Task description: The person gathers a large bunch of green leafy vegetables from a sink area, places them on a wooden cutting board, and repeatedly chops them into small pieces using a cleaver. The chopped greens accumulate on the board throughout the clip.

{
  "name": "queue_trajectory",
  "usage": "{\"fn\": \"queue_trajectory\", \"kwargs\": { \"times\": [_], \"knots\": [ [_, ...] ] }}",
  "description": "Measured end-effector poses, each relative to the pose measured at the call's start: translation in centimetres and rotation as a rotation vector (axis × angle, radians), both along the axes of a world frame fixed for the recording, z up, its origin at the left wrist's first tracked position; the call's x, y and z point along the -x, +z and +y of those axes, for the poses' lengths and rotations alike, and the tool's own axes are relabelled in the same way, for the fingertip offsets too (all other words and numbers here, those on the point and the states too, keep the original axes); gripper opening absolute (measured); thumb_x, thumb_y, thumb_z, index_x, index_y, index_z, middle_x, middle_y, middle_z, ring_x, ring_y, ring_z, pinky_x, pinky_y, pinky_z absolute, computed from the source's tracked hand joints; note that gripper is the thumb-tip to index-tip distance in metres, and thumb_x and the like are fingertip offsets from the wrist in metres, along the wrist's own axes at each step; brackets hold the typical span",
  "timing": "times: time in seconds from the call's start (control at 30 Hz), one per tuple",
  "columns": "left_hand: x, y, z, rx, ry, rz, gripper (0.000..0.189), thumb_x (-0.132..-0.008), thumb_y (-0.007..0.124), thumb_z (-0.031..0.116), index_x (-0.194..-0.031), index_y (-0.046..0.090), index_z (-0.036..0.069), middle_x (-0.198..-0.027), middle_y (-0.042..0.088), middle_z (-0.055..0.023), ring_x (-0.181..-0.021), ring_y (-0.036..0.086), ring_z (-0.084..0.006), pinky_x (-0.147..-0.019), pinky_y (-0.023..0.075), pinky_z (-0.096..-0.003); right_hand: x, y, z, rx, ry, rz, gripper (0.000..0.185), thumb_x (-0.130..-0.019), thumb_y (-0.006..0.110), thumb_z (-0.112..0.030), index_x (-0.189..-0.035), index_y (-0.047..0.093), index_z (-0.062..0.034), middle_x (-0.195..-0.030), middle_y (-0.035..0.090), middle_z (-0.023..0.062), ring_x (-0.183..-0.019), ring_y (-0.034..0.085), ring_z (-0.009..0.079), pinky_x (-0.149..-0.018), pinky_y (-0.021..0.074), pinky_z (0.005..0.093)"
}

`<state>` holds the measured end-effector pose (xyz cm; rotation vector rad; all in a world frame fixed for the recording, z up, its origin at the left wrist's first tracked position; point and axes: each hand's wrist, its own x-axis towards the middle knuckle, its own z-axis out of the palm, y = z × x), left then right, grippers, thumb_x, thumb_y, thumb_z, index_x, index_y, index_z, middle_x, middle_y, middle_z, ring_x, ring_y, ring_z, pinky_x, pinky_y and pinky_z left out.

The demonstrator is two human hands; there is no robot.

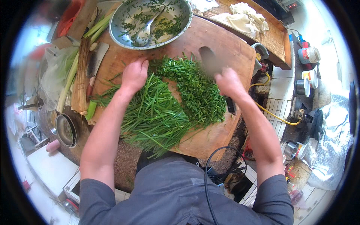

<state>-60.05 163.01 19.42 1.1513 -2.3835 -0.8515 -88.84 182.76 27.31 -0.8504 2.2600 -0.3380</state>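
On the wooden cutting board (225,36) lies a heap of chopped garlic chives (194,92), with long uncut chive leaves (157,118) at its lower left. My right hand (229,81) grips a cleaver, its blade (209,60) blurred over the upper right of the chopped heap; the handle is hidden in the fist. My left hand (135,73) is curled at the upper left of the uncut leaves, and whether it pinches any cannot be told. Above both hands stands a steel bowl (112,36) holding a spoon (144,33), chopped greens and yellowish liquid.
A second cleaver (98,60), a bamboo brush (83,78) and leeks (69,81) lie along the board's left side. Metal bowls (66,130) are stacked below them. A wooden tray (278,50) with cloths (247,19) is at upper right, and a yellow hose (267,111) runs right of the board.
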Motion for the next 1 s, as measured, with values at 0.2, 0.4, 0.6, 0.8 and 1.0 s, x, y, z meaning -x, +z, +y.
{"fn": "queue_trajectory", "kwargs": {
  "times": [0.2,0.4,0.6,0.8,1.0],
  "knots": [
    [-0.5,0.6,4.2,0.079,0.017,-0.123,0.038,-0.107,0.050,0.031,-0.113,0.072,0.000,-0.108,0.072,-0.0250,-0.105,0.065,-0.0472,-0.092,0.0507,-0.0552,1.0,-3.3,3.4,0.171,0.033,0.104,0.032,-0.097,0.060,-0.022,-0.093,0.071,0.0075,-0.084,0.071,0.0320,-0.087,0.072,0.0498,-0.083,0.0566,0.0546],
    [-1.7,-0.9,7.7,0.276,0.198,-0.125,0.027,-0.102,0.056,0.026,-0.111,0.070,0.004,-0.103,0.069,-0.0158,-0.097,0.065,-0.0397,-0.087,0.0498,-0.0524,-1.8,2.0,5.1,0.219,0.134,0.087,0.025,-0.098,0.060,-0.019,-0.093,0.067,0.0047,-0.085,0.070,0.0312,-0.088,0.069,0.0512,-0.082,0.0540,0.0569],
    [-0.3,-2.2,8.6,0.403,0.316,0.042,0.023,-0.097,0.064,0.022,-0.115,0.064,0.007,-0.103,0.069,-0.0141,-0.096,0.065,-0.0372,-0.086,0.0484,-0.0497,-6.2,-2.1,8.9,0.137,0.212,0.114,0.023,-0.100,0.063,-0.023,-0.103,0.068,-0.0005,-0.089,0.072,0.0279,-0.088,0.069,0.0503,-0.079,0.0548,0.0566],
    [-0.8,-1.9,8.5,0.438,0.312,0.068,0.009,-0.096,0.067,0.020,-0.099,0.061,0.014,-0.092,0.060,-0.0074,-0.087,0.063,-0.0327,-0.075,0.0444,-0.0477,-8.6,4.2,3.8,0.158,0.366,0.132,0.028,-0.101,0.061,-0.025,-0.099,0.068,0.0014,-0.083,0.071,0.0283,-0.084,0.069,0.0500,-0.076,0.0542,0.0583],
    [-0.8,-1.2,8.8,0.420,0.291,0.061,0.007,-0.094,0.069,0.017,-0.096,0.063,0.013,-0.091,0.061,-0.0069,-0.085,0.064,-0.0319,-0.073,0.0447,-0.0470,-11.1,4.7,-1.8,0.265,0.534,0.148,0.030,-0.102,0.061,-0.027,-0.097,0.069,0.0010,-0.082,0.071,0.0281,-0.082,0.069,0.0500,-0.077,0.0555,0.0569]
  ]
}}
